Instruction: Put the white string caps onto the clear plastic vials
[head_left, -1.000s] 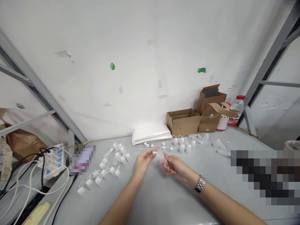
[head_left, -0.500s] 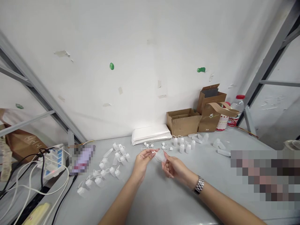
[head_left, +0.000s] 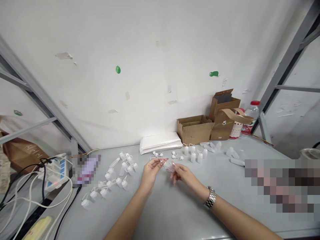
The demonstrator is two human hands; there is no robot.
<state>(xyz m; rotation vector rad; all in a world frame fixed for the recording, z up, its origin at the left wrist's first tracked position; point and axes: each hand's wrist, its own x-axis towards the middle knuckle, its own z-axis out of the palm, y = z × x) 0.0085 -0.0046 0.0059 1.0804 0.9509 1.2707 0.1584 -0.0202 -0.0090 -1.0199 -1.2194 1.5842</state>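
Between my two hands, above the grey table, is a small translucent plastic bottle (head_left: 169, 166). My left hand (head_left: 150, 175) pinches its left end with thumb and fingertips, where a bit of white shows, probably the cap. From the other side, the thumb and forefinger of my right hand (head_left: 183, 175) close on the body, its other fingers curled loosely below. Several capped bottles with strap loops (head_left: 109, 183) lie and stand left of my hands. Loose white caps (head_left: 173, 154) lie just behind them. Several more small bottles (head_left: 193, 157) stand upright behind my right hand.
A stack of white paper (head_left: 160, 142) lies against the wall, beside an open cardboard box (head_left: 196, 131) and a brown paper bag (head_left: 221, 125). Further right are a red-capped bottle (head_left: 252, 115) and loose clear bottles (head_left: 232, 152). A power strip (head_left: 56, 175) with tangled cables is at left.
My right hand has turned and shifted slightly left, its thumb and forefinger now closer on the bottle. The bottle has tilted a little between my hands. My left hand has hardly moved.
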